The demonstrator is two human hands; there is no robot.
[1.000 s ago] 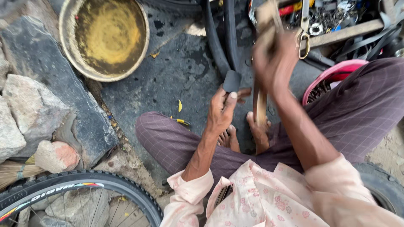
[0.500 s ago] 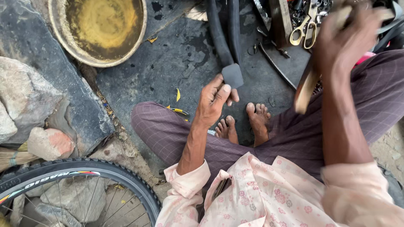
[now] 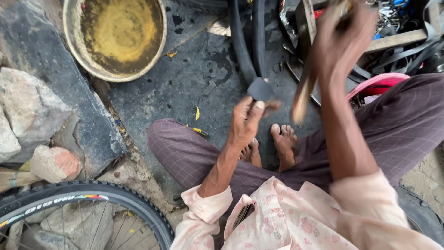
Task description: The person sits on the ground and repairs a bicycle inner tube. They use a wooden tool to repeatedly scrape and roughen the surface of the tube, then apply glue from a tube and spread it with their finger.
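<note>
Left hand (image 3: 246, 121) is pinching a small dark rubber patch (image 3: 260, 89) between thumb and fingertips, holding it up over the wet ground just beside the black inner tube (image 3: 244, 44). Right hand (image 3: 341, 39) is raised and closed round a wooden-handled tool (image 3: 301, 95), handle end hanging down just beside the patch.

Risks, judged: the patch is being held only by its lower edge, so it is likely slipping or folding if the tool comes down on it. Left fingertips are sitting right under that tool, so a stray stroke could be hitting them. Bare feet (image 3: 277, 143) are lying directly below, exposed to anything dropped.

Hard to tell: right hand is blurring badly, the tool's working end is hidden behind it, the exact grip is unclear. Bicycle wheel (image 3: 88, 208) and metal basin (image 3: 115, 37) are being cut by the frame edges.
</note>
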